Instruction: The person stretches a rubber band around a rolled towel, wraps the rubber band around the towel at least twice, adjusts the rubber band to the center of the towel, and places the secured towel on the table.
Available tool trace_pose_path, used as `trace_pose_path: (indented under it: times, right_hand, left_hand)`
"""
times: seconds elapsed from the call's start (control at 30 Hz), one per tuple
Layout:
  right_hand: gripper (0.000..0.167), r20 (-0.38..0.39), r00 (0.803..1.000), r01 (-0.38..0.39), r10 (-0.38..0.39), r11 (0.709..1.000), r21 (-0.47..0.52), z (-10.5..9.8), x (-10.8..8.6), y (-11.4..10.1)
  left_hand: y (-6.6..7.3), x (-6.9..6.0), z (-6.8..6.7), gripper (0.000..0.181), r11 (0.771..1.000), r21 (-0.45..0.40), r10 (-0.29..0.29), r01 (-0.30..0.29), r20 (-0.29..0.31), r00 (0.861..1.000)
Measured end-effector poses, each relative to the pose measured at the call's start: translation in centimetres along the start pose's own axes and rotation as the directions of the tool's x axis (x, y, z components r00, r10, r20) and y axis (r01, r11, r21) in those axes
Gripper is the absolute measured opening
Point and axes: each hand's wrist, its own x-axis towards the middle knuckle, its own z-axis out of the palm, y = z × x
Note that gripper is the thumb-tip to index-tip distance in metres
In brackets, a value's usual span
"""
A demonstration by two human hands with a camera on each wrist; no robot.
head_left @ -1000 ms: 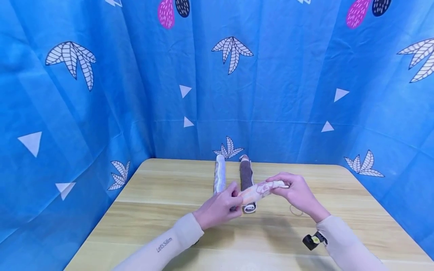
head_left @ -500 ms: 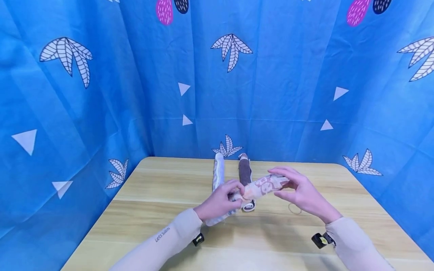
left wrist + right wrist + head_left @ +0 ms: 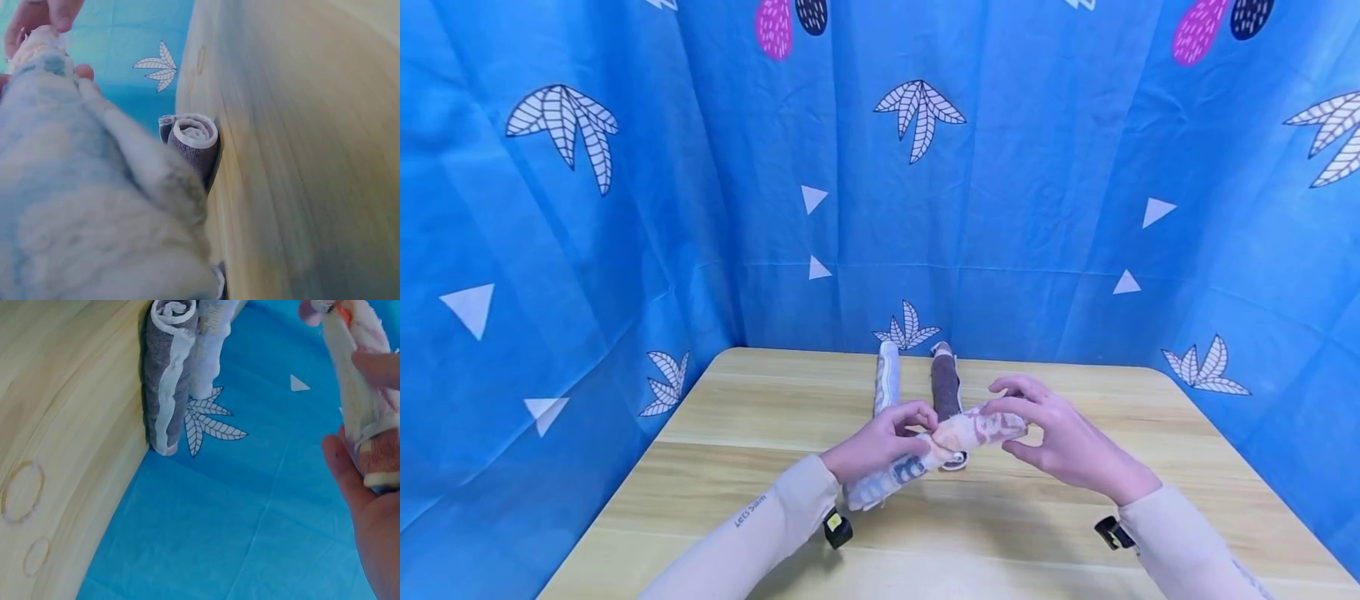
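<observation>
Blue printed fabric (image 3: pixel 1037 208) hangs behind the pale wood-grain counter (image 3: pixel 1045 550). Low centre in the head view, a long pink, cream and blue towel roll (image 3: pixel 957 433) slants, the left hand (image 3: pixel 880 440) pinching its middle, the right hand (image 3: pixel 1067 435) clasping its right end. Beyond lie a dark grey-brown towel roll (image 3: pixel 945 385) and, left of it, a pale lavender towel roll (image 3: pixel 887 382).

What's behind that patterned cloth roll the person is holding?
In the head view, a dark brown roll lies on the wooden table behind the patterned cloth: its far stretch shows above, a bit of its near end below. The cloth covers the part between.
</observation>
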Motion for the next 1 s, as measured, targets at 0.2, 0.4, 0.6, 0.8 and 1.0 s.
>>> trace_pose_path:
  times: [0.2, 0.4, 0.6, 0.8, 1.0]
  right_hand:
    - [0.061, -0.024, 0.999, 0.031, -0.031, 1.000, 0.004, 0.2, -0.5, 0.2]
    - [0.054, -0.106, 0.994, 0.043, -0.034, 0.995, 0.086, 0.3, -0.2, 0.4]
    - [0.052, -0.133, 0.991, -0.005, 0.027, 0.987, 0.160, 0.5, -0.2, 0.6]
    - [0.050, -0.153, 0.986, -0.033, 0.063, 0.981, 0.189, 0.8, -0.2, 0.9]
    - [0.045, -0.192, 0.980, -0.025, 0.060, 0.984, 0.177, 1.0, -0.2, 0.9]
  left_hand:
    - [-0.1, -0.1, -0.2, 0.019, 0.998, -0.044, -0.043, 0.044, 0.008, 0.999]
    - [0.4, -0.4, 0.3, 0.019, 1.000, 0.025, 0.011, -0.010, -0.006, 1.000]
    - [0.9, -1.3, 1.7, 0.030, 0.924, 0.365, 0.145, -0.110, -0.070, 0.987]
    - [0.5, -1.6, 2.4, 0.032, 0.615, 0.733, 0.428, -0.290, -0.002, 0.904]
    - [0.6, -1.7, 2.9, 0.043, 0.472, 0.833, 0.492, -0.290, 0.024, 0.870]
